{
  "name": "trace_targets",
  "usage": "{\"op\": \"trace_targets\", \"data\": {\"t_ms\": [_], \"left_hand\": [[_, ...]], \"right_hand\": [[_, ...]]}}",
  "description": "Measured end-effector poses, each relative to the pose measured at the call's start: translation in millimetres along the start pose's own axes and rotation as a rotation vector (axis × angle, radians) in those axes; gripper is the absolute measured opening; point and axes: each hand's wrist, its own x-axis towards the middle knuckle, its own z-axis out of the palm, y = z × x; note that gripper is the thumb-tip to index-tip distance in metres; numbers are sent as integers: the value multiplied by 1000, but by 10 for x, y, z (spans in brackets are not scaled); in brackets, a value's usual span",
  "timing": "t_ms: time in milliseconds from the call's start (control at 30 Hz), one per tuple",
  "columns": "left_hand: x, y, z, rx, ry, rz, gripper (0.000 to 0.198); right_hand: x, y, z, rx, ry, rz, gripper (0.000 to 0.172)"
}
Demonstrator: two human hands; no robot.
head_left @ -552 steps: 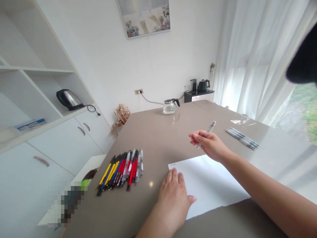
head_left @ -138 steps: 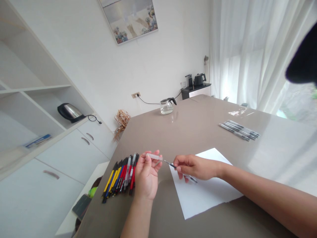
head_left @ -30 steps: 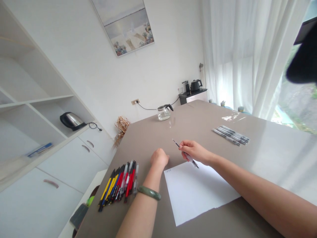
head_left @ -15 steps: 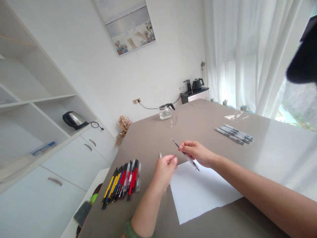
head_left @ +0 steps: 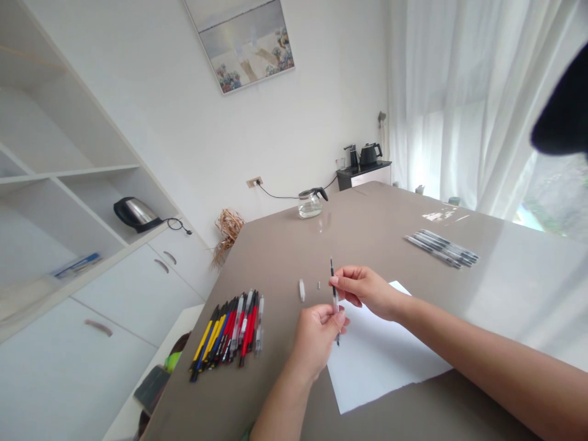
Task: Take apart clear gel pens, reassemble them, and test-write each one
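Note:
Between my two hands a partly disassembled pen (head_left: 332,270) stands nearly upright, its thin refill tip pointing up. My right hand (head_left: 365,289) pinches its upper part between thumb and fingers. Lower down, my left hand (head_left: 316,337) closes its thumb and fingertips round the clear barrel, and the dark end sticks out below. On the table just beyond my left hand lie a short whitish pen piece (head_left: 302,290) and a tiny part (head_left: 319,285), too small to make out surely. Under my hands is a sheet of white paper (head_left: 386,349).
A row of red, yellow, blue, black and clear pens (head_left: 229,331) lies on the left of the table (head_left: 367,220). Several clear pens (head_left: 441,248) lie at the right. Farther back stands a glass pot (head_left: 310,205). White scraps (head_left: 443,214) lie near the window.
My left hand has moved right and taken hold of the pen's lower part. The pen has turned from slanted to nearly upright. The loose pieces on the table now show more fully.

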Motion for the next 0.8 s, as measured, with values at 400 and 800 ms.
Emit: {"op": "trace_targets", "data": {"t_ms": [400, 800], "left_hand": [[54, -113, -140, 1, 124, 43, 36], [74, -79, -238, -33, 267, -8, 41]], "right_hand": [[320, 44, -299, -253, 236, 7, 29], [1092, 399, -271, -1187, 199, 334, 23]]}}
